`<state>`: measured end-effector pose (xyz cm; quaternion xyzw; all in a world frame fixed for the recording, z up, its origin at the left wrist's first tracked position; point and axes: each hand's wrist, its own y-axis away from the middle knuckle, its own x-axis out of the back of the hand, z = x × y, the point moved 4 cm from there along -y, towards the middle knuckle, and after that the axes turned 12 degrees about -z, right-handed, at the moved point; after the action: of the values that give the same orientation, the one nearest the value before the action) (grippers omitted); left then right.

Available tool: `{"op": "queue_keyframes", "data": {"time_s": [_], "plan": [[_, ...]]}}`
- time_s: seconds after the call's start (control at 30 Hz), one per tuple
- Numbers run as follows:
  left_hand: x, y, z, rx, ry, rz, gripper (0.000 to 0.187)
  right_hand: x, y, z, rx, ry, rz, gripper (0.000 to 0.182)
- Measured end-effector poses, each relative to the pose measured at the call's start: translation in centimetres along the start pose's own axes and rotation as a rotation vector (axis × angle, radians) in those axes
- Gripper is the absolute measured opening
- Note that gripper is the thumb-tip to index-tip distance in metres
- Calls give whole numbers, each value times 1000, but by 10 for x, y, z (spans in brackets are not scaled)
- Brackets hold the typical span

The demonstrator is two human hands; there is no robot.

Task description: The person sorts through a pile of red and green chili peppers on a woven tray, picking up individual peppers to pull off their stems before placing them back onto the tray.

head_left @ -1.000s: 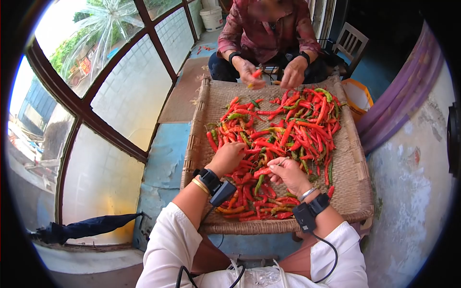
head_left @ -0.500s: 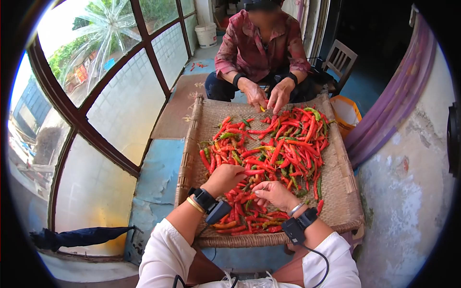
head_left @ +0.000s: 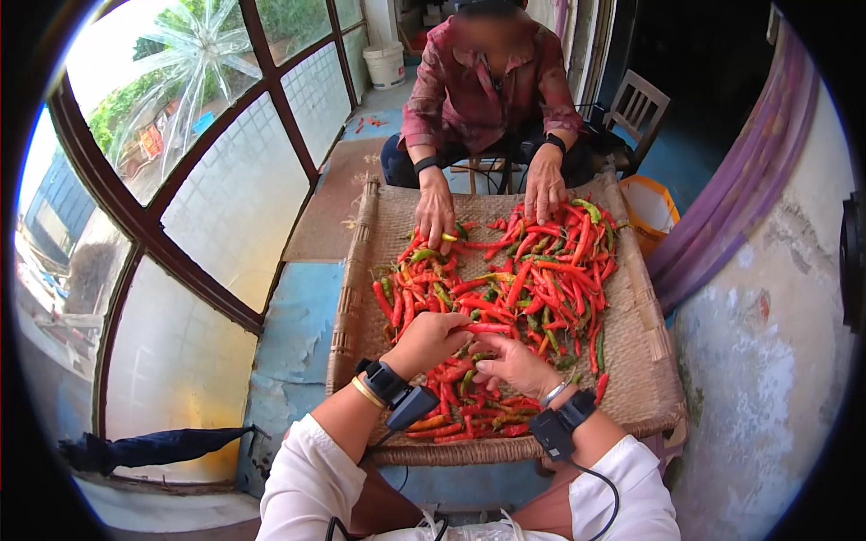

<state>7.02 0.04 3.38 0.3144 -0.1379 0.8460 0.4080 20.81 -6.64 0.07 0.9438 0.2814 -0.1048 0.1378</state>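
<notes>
A red chili pepper [head_left: 490, 328] is pinched in the fingers of my left hand [head_left: 431, 344], pointing to the right above the heap. Close beside it, my right hand [head_left: 516, 366] has its fingers curved toward the left fingertips, with thumb and forefinger apart and nothing visible between them. Beneath both hands, red and some green chili peppers [head_left: 550, 288] lie heaped on a woven tray [head_left: 649, 361]. Several more peppers [head_left: 451, 426] lie along its near edge.
Across the tray sits another person [head_left: 492, 99], with one hand [head_left: 435, 209] at the left of the heap and the other [head_left: 545, 185] on its far side. A yellow-rimmed bag [head_left: 651, 209] and a chair [head_left: 639, 113] stand right; a white bucket [head_left: 386, 67] stands at the back.
My left hand and its pepper have shifted slightly right; my right fingers have moved up and spread near it. The other person's hands have separated and reached down onto the peppers.
</notes>
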Motion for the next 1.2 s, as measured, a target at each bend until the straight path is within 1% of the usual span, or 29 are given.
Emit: {"op": "queue_keyframes", "data": {"time_s": [0.07, 0.1, 0.17, 0.2, 0.23, 0.27, 0.37, 0.47, 0.6, 0.67, 0.73, 0.8, 0.83, 0.87, 0.93, 1.0, 1.03, 1.07, 1.13, 1.17, 1.2], "plan": [[2, 0, 0, 9, 7, 5, 22, 7, 2, -4, -80, 70, 136, 37], [2, 0, 2, 15, -17, -33, 22, 7, 5, -13, 90, -25, 230, 35], [-4, 1, 2, 22, -40, -73, 21, 12, 7, -8, 117, -54, 240, 33], [-11, 3, 0, 37, 11, -106, 21, 15, 7, -9, 155, -74, 250, 32], [-13, 0, 0, 43, 51, -126, 20, 14, 7, -11, 136, -46, 237, 27], [-12, 1, 7, -73, 51, -91, 20, 11, 6, -10, 94, -53, 246, 22], [-13, 2, 14, -13, 35, -151, 20, 8, 6, -9, 105, 13, 265, 18], [-14, 0, 14, -43, 45, -182, 22, 12, 6, -9, 111, 29, 296, 16], [-13, -1, 13, -62, 15, -141, 23, 16, 8, -12, 131, -52, 371, 15], [-11, 0, 13, 11, 101, -158, 20, 18, 9, -12, 156, -95, 411, 16], [-10, -1, 11, -14, 83, -134, 20, 19, 9, -12, 162, -94, 418, 17], [-4, 1, 11, 22, 65, -120, 20, 23, 11, -13, 184, -82, 476, 17], [-3, 1, 2, 74, 137, -65, 20, 27, 12, -13, 174, -109, 500, 17], [1, 1, -9, 58, 136, 21, 21, 31, 14, -13, 173, -116, 506, 17], [14, 2, -27, 157, -67, 106, 21, 41, 16, -12, 85, -88, 521, 18], [25, 7, -41, 193, -254, 174, 21, 44, 16, -10, 52, -110, 521, 17], [27, 9, -48, 193, -294, 199, 22, 43, 14, -7, 43, -99, 505, 16], [26, 11, -54, 186, -290, 195, 22, 42, 12, -5, 32, -90, 490, 16], [25, 14, -59, 325, -534, 146, 30, 39, 12, -3, 18, -89, 477, 19], [22, 13, -70, 410, -528, 49, 35, 37, 10, -3, 29, -75, 442, 20], [22, 12, -67, 404, -526, 46, 35, 36, 8, -3, 41, -61, 403, 20]]}}
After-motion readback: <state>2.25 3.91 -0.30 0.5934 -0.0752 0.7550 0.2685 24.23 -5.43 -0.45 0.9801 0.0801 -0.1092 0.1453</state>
